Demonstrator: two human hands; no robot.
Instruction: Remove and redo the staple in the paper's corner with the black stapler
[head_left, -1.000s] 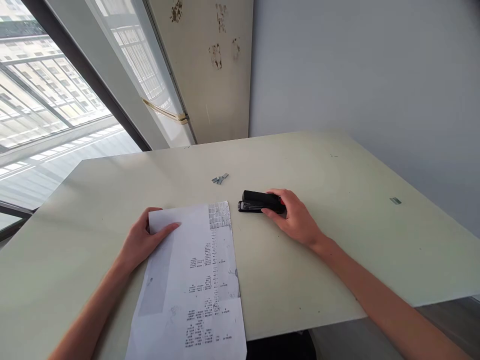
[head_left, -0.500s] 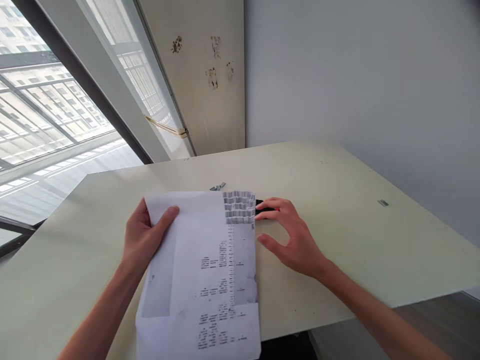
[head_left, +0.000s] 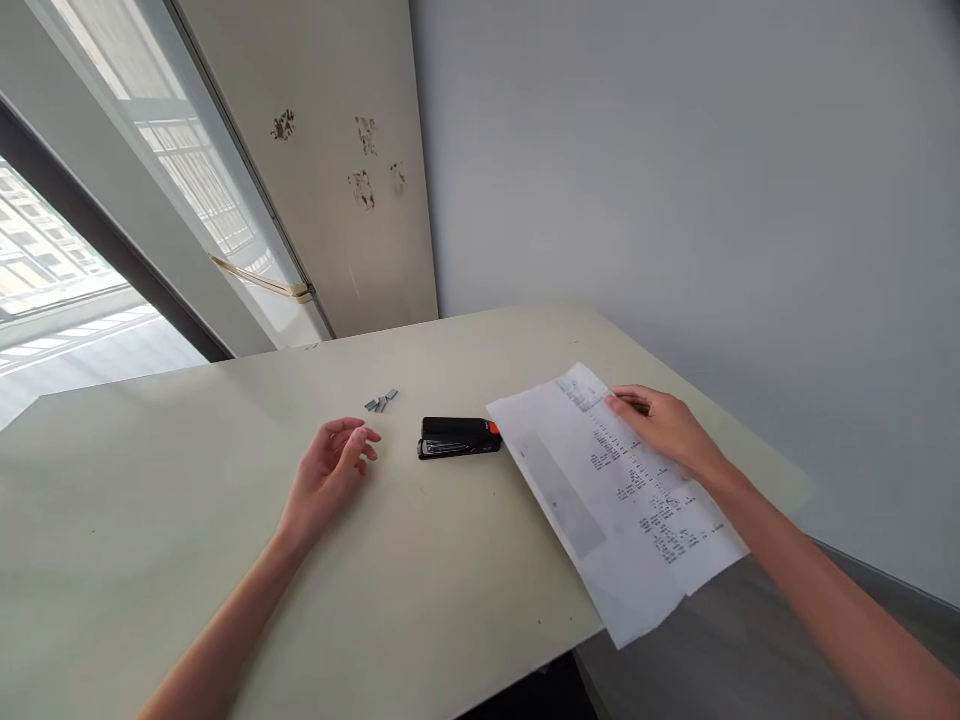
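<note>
Printed white papers (head_left: 555, 470) are gripped at their upper right edge by my right hand (head_left: 660, 425), thumb on top. They slant over the right part of the table, and their lower end reaches past the front edge. My left hand (head_left: 337, 465) holds nothing, its fingers loosely curled and apart above the table. Between my left hand and the papers lies a black stapler (head_left: 459, 437) with a red-orange end, which the papers' left corner touches or slightly overlaps in view. Small grey staple strips (head_left: 381, 401) lie just beyond my left fingertips.
The pale table (head_left: 420, 560) has its front edge at the lower right. Behind it stand a grey wall (head_left: 675, 180) and a beige panel (head_left: 322, 230) with brown marks. A glass door and window are at the left.
My left hand has let go of the papers and my right hand has taken hold of them. They have moved right and tilted, uncovering the stapler. The view has turned to the right.
</note>
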